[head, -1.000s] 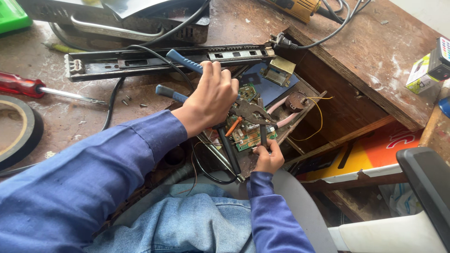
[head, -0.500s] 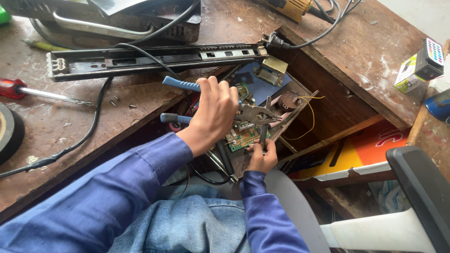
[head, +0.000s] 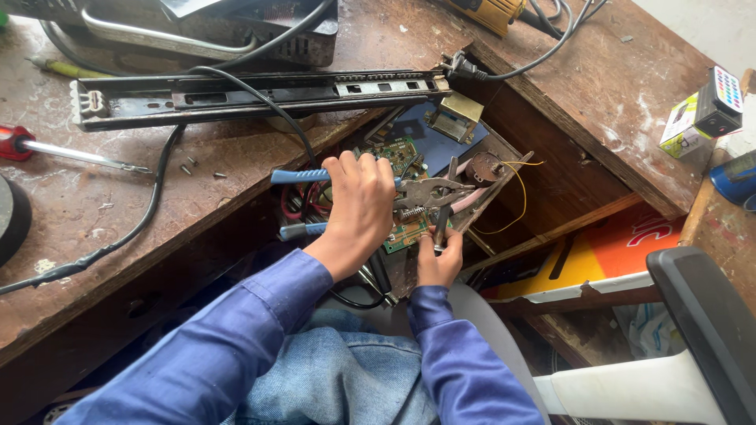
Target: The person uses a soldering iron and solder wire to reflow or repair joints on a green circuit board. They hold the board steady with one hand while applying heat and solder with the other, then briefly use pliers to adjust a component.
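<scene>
My left hand [head: 358, 206] is closed around blue-handled pliers [head: 425, 191], whose metal jaws reach right over a green circuit board [head: 403, 233]. The board sits in an opened device held on my lap between two wooden benches. My right hand [head: 439, 260] grips the near edge of the device, its fingers closed around a thin dark tool [head: 446, 206] standing on the board. A small round motor [head: 484, 167] with a yellow wire and a metal transformer [head: 454, 120] lie at the far side of the device.
A long metal drawer slide [head: 260, 93] lies on the left bench [head: 142, 228], with a red-handled screwdriver [head: 47, 148], loose screws and a black cable [head: 134, 228]. On the right bench are a small box [head: 682, 126] and a remote. A chair armrest [head: 701, 330] is at lower right.
My left hand has shifted its grip on the pliers, whose jaws now lie over the board; the view has also drifted to the left.
</scene>
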